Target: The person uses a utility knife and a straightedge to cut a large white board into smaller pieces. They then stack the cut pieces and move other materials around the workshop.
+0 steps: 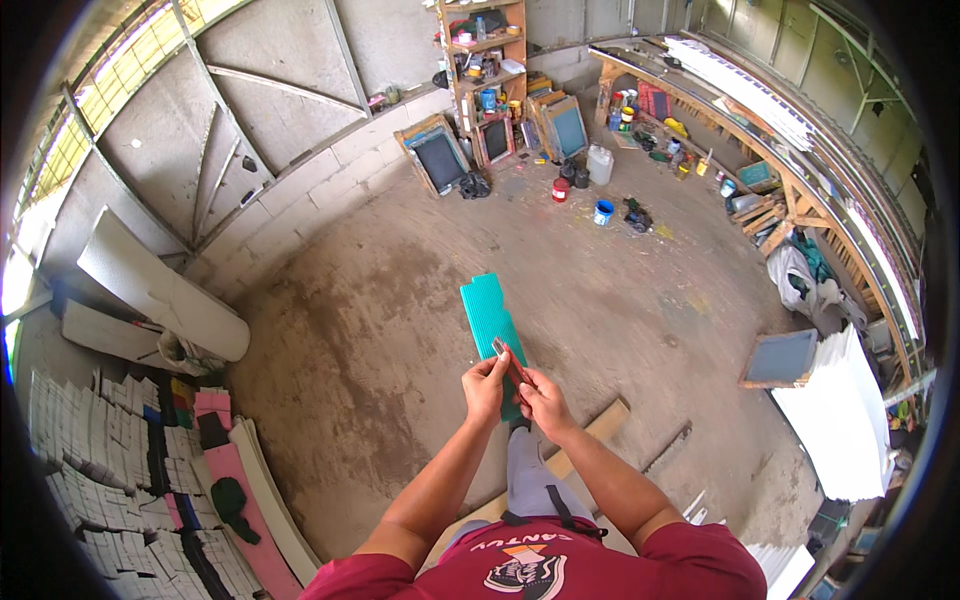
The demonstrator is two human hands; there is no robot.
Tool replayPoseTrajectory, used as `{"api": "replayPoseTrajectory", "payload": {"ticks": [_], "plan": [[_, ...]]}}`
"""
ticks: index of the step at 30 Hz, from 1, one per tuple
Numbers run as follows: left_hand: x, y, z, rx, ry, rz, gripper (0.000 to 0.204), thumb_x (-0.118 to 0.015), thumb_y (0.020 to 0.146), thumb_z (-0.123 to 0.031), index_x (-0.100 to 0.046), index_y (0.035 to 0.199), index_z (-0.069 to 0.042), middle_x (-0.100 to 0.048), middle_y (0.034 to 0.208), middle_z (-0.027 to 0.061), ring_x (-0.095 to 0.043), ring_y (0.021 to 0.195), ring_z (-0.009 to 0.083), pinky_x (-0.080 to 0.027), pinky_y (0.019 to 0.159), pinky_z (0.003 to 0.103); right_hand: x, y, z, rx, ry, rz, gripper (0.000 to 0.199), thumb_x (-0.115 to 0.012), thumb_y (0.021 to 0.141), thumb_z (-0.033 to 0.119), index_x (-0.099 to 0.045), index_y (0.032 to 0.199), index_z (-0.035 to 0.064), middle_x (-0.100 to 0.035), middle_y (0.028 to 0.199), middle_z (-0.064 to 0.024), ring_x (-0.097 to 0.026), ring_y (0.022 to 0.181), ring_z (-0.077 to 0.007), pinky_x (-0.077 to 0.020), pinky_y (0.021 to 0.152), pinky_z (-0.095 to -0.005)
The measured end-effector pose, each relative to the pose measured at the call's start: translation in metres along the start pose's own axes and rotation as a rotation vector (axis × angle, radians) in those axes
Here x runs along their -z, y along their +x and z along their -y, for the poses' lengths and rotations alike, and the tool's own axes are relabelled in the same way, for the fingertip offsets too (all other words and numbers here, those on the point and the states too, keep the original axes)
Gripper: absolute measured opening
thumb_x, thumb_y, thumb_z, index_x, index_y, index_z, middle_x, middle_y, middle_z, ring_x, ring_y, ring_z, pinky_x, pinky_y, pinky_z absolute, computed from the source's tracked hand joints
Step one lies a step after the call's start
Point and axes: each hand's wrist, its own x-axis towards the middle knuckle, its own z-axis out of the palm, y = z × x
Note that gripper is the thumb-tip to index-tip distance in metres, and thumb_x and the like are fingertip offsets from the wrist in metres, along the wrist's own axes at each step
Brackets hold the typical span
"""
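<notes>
In front of my body, both hands meet around a slim dark-red tool with a silvery tip [514,368], which looks like a cutter knife. My left hand [484,391] pinches it near the silvery end, thumb up. My right hand [545,402] grips the lower end, its fingers curled. Directly beneath the hands is a teal ribbed plastic sheet [487,306] with a stepped, uneven outline. Its near end is hidden behind my hands, and I cannot tell whether my fingers touch it.
A wooden plank [603,421] lies by my legs. Stacked white sheets [90,420] and a large white roll [165,290] stand left. Ahead are shelves [484,50], framed screens [436,158], a red can [560,190] and a blue bucket [603,213]. A long workbench [740,125] curves along the right.
</notes>
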Motion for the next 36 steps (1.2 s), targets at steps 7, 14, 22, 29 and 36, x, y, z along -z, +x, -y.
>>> {"api": "replayPoseTrajectory", "payload": {"ticks": [7, 14, 22, 29, 36], "plan": [[-0.028, 0.156, -0.040, 0.021, 0.077, 0.012, 0.046, -0.079, 0.099, -0.028, -0.072, 0.124, 0.009, -0.075, 0.106, 0.0121, -0.069, 0.092, 0.0154, -0.055, 0.079, 0.034, 0.016, 0.151, 0.038, -0.103, 0.067, 0.062, 0.038, -0.051, 0.110, 0.010, -0.053, 0.148, 0.0062, -0.064, 0.100, -0.0049, -0.057, 0.070, -0.0078, -0.0456, 0.059, -0.0234], [-0.056, 0.273, -0.077, -0.073, 0.058, -0.159, 0.034, -0.080, 0.097, -0.029, -0.067, 0.116, -0.003, -0.069, 0.106, 0.0085, -0.063, 0.099, 0.0196, -0.052, 0.089, 0.035, 0.033, 0.293, 0.096, 0.120, -0.231, -0.133, 0.038, -0.054, 0.111, 0.017, -0.053, 0.148, 0.0050, -0.064, 0.100, -0.0018, -0.056, 0.070, -0.0060, -0.0462, 0.059, -0.0240], [-0.093, 0.409, -0.108, -0.125, -0.131, -0.138, 0.092, -0.081, 0.096, -0.032, -0.023, 0.162, -0.006, -0.042, 0.156, 0.0233, -0.050, 0.135, 0.0309, -0.046, 0.111, 0.046, 0.009, 0.455, 0.110, 0.190, -0.119, -0.122, 0.044, -0.051, 0.114, 0.025, -0.050, 0.150, -0.0015, -0.062, 0.134, -0.0094, -0.056, 0.121, -0.0159, -0.0451, 0.107, -0.0328], [-0.134, 0.564, -0.145, -0.041, -0.192, 0.106, 0.081, -0.072, 0.102, -0.035, -0.024, 0.159, 0.000, -0.056, 0.144, 0.0204, -0.057, 0.128, 0.0286, -0.047, 0.111, 0.044, 0.011, 0.591, 0.154, 0.225, -0.249, -0.025, 0.058, -0.052, 0.113, 0.030, -0.040, 0.161, 0.0009, -0.050, 0.155, -0.0181, -0.050, 0.141, -0.0268, -0.0390, 0.119, -0.0383], [-0.186, 0.730, -0.130, -0.115, -0.451, 0.187, 0.061, -0.062, 0.102, -0.048, -0.047, 0.140, -0.002, -0.062, 0.127, 0.0151, -0.061, 0.113, 0.0240, -0.051, 0.095, 0.041, 0.056, 0.743, 0.209, 0.305, -0.539, 0.005, 0.067, -0.057, 0.110, 0.036, -0.035, 0.164, 0.0022, -0.054, 0.147, -0.0228, -0.054, 0.137, -0.0349, -0.0401, 0.117, -0.0428]]}}
